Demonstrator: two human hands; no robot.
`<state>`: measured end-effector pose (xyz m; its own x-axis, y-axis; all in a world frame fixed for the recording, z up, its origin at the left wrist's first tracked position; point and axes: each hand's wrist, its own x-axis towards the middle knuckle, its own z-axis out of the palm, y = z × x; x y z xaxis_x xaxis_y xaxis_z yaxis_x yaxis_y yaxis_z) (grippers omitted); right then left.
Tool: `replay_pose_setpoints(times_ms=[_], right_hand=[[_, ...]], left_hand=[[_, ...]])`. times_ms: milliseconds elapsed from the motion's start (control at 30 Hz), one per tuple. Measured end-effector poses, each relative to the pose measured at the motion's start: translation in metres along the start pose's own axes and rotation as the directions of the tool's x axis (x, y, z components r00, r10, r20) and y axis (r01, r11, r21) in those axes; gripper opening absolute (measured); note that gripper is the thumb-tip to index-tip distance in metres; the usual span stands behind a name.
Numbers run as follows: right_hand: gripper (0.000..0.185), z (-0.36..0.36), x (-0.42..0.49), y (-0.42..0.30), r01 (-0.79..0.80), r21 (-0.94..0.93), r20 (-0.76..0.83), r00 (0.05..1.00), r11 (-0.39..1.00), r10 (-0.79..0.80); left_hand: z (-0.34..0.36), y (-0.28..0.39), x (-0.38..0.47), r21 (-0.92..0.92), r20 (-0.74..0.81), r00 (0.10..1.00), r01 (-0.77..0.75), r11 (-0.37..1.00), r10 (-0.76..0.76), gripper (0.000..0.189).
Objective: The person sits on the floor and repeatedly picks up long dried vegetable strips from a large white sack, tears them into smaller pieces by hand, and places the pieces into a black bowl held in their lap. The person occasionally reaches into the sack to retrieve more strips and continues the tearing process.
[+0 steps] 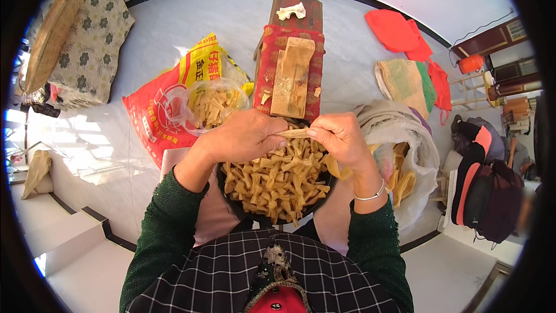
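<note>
A pale tan strip (296,133) is stretched level between my two hands. My left hand (241,135) pinches one end with thumb and fingers, and my right hand (341,139) grips the other. More flat strip (338,168) hangs in a loop under my right hand. Below both hands a dark round basin (236,213) is heaped with short tan knotted pieces (278,182). Just beyond them, a wooden block (290,80) with a raised section rests on a red patterned cloth (265,69). My palms are turned out of sight.
The cloth covers part of a wooden bench (315,13). To the left, a clear plastic bag (176,104) of short tan pieces lies on a red and yellow printed sack (150,117). At right, a pale plastic bag (419,148) holds coiled strips (404,182). Red bags (393,30) lie farther off.
</note>
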<state>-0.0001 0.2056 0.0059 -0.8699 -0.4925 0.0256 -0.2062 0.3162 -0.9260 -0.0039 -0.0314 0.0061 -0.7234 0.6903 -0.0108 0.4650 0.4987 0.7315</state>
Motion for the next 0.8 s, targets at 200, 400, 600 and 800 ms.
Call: replay_pose_setpoints(times_ms=[200,400,600,800], right_hand=[[0.019,0.001,0.021,0.023,-0.017,-0.069,-0.203,0.979,0.997,0.002],[0.014,0.011,0.059,0.037,0.014,-0.214,-0.477,0.871,0.977,-0.117],[0.019,0.022,0.073,0.042,-0.079,-0.389,-0.535,0.831,0.918,-0.155],[0.031,0.011,0.064,0.069,-0.246,-0.654,-0.419,0.905,0.716,-0.071]], left_hand=[[0.006,-0.012,0.020,0.168,-0.294,0.952,0.143,0.975,-0.089,0.017],[0.007,-0.030,0.053,0.269,-0.527,0.842,0.288,0.919,-0.110,0.017],[0.009,-0.043,0.060,0.266,-0.563,0.818,0.317,0.910,-0.121,0.018],[0.005,-0.034,0.039,0.302,-0.385,0.895,0.354,0.885,-0.227,0.020]])
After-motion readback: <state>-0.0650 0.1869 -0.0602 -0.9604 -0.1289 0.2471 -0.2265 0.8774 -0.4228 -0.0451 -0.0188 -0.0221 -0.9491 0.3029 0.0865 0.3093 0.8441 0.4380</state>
